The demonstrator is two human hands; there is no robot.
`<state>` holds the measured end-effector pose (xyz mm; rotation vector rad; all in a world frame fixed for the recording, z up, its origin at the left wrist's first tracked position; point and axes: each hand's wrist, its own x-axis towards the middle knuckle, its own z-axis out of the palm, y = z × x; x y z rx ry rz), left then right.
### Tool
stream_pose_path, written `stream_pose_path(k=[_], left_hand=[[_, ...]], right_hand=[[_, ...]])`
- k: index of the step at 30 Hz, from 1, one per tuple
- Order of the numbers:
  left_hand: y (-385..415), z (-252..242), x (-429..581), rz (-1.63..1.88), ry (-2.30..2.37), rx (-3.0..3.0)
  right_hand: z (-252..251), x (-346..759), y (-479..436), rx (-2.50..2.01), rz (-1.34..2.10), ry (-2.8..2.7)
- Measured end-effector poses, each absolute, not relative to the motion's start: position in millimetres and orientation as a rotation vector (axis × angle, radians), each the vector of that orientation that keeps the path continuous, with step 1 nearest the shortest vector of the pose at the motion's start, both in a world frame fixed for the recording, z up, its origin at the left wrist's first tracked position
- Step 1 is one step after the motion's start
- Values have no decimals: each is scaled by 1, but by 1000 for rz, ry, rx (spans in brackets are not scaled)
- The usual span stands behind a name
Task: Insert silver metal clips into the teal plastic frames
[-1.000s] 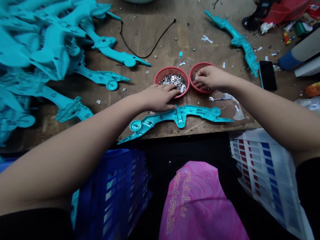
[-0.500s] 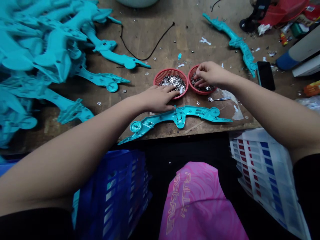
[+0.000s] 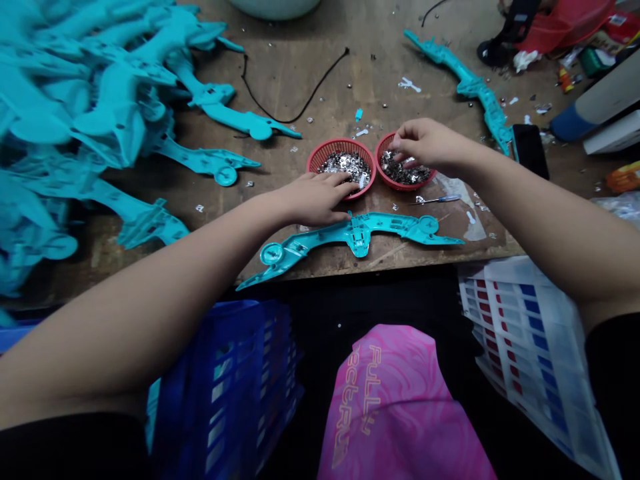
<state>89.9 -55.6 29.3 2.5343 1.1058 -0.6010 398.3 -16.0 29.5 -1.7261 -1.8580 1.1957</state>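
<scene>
As I read the head camera from my remote station, the person's left hand point(image 3: 315, 199) lies open, its fingers spread and resting across the near rim of a round red mesh basket point(image 3: 341, 148) filled with small silver metal pieces point(image 3: 345, 167), and its little finger sits just beside a teal molded plastic part point(image 3: 358, 235) lying flat at the edge of the wooden workbench point(image 3: 300, 80). The right hand point(image 3: 427, 143), a short way apart from the left, has its fingers drawn together just above a second red mesh basket point(image 3: 406, 187) holding darker metal pieces point(image 3: 405, 173); I cannot tell from here whether those fingertips pinch anything. A small screwdriver point(image 3: 435, 199) lies just below that basket. Farther out, a heap of similar teal parts point(image 3: 95, 100) covers the bench's left side, another teal part point(image 3: 475, 87) lies near a black phone point(image 3: 530, 150), and a blue plastic crate point(image 3: 225, 393) and pink printed fabric point(image 3: 385, 407) sit below the bench edge
</scene>
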Motion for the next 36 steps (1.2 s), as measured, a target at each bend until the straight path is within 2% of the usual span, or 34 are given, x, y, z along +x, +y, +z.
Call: stream_pose_path(k=[3, 11, 18, 23, 25, 28, 30, 33, 36], left_hand=[[-56, 32, 92, -631, 1122, 2529], [-57, 33, 92, -632, 1105, 2543], [-54, 36, 93, -595, 1092, 2604], [-52, 34, 92, -542, 1075, 2627], [-51, 34, 91, -541, 1077, 2634], [-49, 34, 91, -553, 1071, 2642], [-48, 34, 91, -532, 1064, 2641], [-48, 36, 92, -485, 1068, 2632], [-49, 37, 94, -457, 1084, 2618]], right_hand=[[27, 399, -16, -1786, 1266, -1846], [16, 421, 2, -1888, 699, -2084], [28, 403, -15, -1763, 798, -2216], [27, 385, -22, -1754, 1131, -2186], [27, 388, -20, -1830, 977, -2263], [29, 400, -14, -1922, 572, -2381], [31, 406, -12, -1945, 449, -2388], [36, 403, -16, -1847, 489, -2395], [37, 391, -24, -1704, 707, -2489]])
